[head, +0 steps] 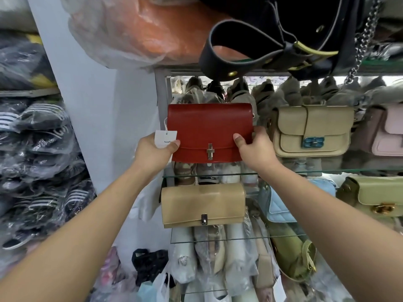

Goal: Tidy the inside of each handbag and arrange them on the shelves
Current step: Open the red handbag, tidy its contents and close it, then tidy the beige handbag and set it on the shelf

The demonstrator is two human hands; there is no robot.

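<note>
Head view: at the left of the frame, stacked plastic-wrapped sandals (39,171) fill racks beside a white pillar (91,105). Right of the pillar stands the grey upright (160,94) of the shelf unit, and the red handbag's (209,127) left edge sits close beside it, leaving little room on that side. The left hand (152,149) grips the bag's lower left corner, thumb curled over the front and pressing a white paper tag (165,138) against it. The bag is upright, flap closed, its metal clasp (210,151) facing the camera. Its bottom edge is just above the front edge of the glass shelf (327,171); I cannot tell whether it rests on the glass. A tan handbag (202,203) stands on the shelf below, and a black strap (239,57) loops overhead. The right hand (255,147) pinches the lower right corner, thumb in front, fingers behind, filling the narrow gap to a beige handbag (311,131). A pink handbag (390,131) follows at the right edge.
</note>
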